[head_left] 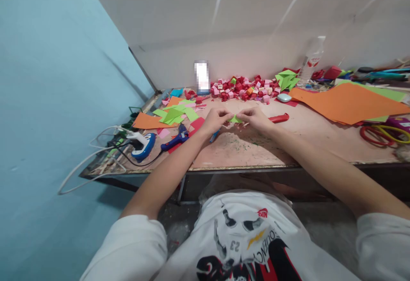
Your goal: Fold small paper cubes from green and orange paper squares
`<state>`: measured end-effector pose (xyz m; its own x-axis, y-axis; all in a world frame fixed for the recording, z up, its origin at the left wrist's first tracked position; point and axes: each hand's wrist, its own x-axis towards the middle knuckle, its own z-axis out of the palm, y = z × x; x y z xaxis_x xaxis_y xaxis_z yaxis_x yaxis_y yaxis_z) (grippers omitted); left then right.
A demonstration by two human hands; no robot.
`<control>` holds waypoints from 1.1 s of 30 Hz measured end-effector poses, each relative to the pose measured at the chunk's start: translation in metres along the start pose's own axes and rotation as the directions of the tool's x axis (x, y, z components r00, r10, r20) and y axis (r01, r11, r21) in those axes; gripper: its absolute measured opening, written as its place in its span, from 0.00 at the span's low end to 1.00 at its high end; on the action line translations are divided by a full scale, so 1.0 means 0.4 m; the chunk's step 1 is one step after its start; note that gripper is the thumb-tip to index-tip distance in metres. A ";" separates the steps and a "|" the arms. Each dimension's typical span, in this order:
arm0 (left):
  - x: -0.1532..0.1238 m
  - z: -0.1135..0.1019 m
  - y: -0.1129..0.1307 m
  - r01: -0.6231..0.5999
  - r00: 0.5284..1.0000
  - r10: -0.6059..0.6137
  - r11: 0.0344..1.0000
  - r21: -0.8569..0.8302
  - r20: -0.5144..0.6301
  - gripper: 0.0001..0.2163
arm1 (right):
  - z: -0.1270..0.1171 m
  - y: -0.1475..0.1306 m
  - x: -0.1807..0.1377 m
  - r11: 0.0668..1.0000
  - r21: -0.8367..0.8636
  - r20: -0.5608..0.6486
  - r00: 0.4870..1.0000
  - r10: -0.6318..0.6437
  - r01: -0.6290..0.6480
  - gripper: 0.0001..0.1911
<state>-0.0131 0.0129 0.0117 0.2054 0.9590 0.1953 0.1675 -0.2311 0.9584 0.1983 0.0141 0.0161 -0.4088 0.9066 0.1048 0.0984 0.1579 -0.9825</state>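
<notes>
A small green paper piece (235, 119) lies on the worn wooden table (243, 148), pinched between both hands. My left hand (216, 120) has its fingers curled onto the paper's left end. My right hand (254, 117) grips its right end the same way. Most of the paper is hidden by the fingers, so its folded shape is hard to tell.
Green paper squares (176, 113) and orange sheets (347, 102) lie left and right. A heap of red and pink folded pieces (245, 88) sits at the back. A red cutter (279, 118), blue glue gun (176, 139), power strip with cables (141, 144), bottle (312, 61) and scissors (381, 135) are around.
</notes>
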 end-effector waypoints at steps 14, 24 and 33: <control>0.004 -0.012 -0.006 -0.102 0.994 0.103 0.993 0.055 -0.020 0.13 | -0.008 -0.004 -0.006 0.998 -0.033 0.017 0.998 -0.054 0.055 0.20; -0.012 -0.034 0.025 -0.559 0.822 0.545 0.718 0.415 0.164 0.07 | -0.014 0.003 0.002 0.999 -0.017 -0.021 0.999 -0.041 0.041 0.21; -0.010 -0.003 0.009 -0.358 0.919 0.386 0.904 0.235 -0.083 0.09 | -0.013 -0.010 -0.006 0.994 0.050 -0.024 0.995 -0.101 0.102 0.24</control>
<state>-0.0145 0.0083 0.0147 0.1732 0.8056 0.5666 0.3041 -0.5910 0.7472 0.2036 0.0133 0.0205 -0.3947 0.8951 0.2072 0.0110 0.2300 -0.9731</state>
